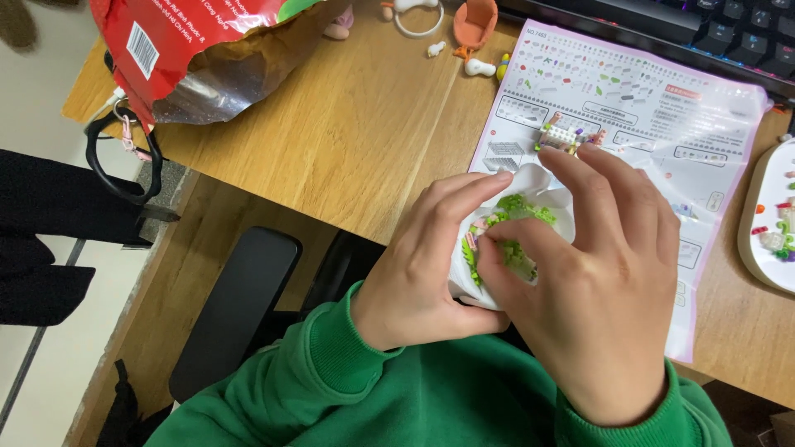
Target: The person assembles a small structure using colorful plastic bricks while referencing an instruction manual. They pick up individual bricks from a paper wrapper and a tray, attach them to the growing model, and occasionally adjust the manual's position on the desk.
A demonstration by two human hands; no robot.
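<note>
My left hand (422, 265) and my right hand (596, 281) together grip a small clear plastic bag (530, 190) stuffed with tiny green and pink building pieces (517, 213). The bag sits at the near edge of the wooden desk (364, 124). Both thumbs and forefingers pinch the bag from either side. My green sleeves show below. Just beyond my right fingertips a small white and pink brick assembly (561, 136) rests on the printed instruction sheet (646, 108).
A red foil bag (199, 50) lies open at the desk's far left. Small toy parts (464, 33) lie at the back. A dark keyboard (704, 25) runs along the far right, and a white tray (774, 215) with pieces sits at right. A black chair arm (236, 306) is below.
</note>
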